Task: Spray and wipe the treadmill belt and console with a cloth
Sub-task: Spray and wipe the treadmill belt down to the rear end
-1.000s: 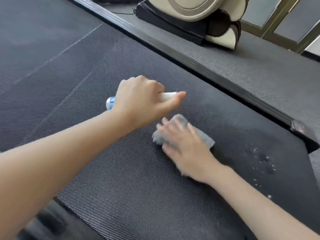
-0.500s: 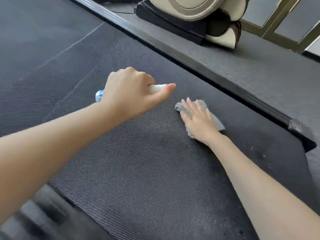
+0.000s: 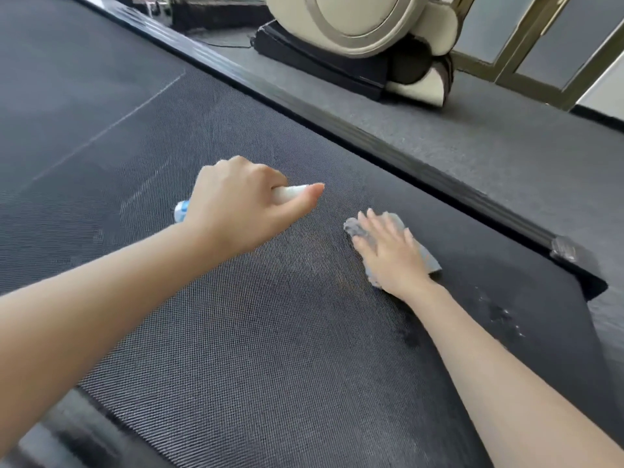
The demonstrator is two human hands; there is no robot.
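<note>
- My right hand (image 3: 388,255) had pushed the cloth (image 3: 429,263) out toward the side rail (image 3: 371,143). A second earlier it was tucked just under my left thumb, and now the two hands sat clearly apart.
- That stroke took in the strip of treadmill belt (image 3: 236,332) between my hands. A patch of spray droplets (image 3: 503,315) still lay unwiped just right of my right forearm, so I judged the belt only partly done. The console was out of view.
- My right hand lay flat with straight fingers, its palm pressing the cloth onto the belt and its forearm stretched forward.
- My left hand (image 3: 243,204) stayed wrapped round the spray bottle (image 3: 290,193), thumb along its white end. It was held low over the belt, but I could not tell whether it touched.
</note>
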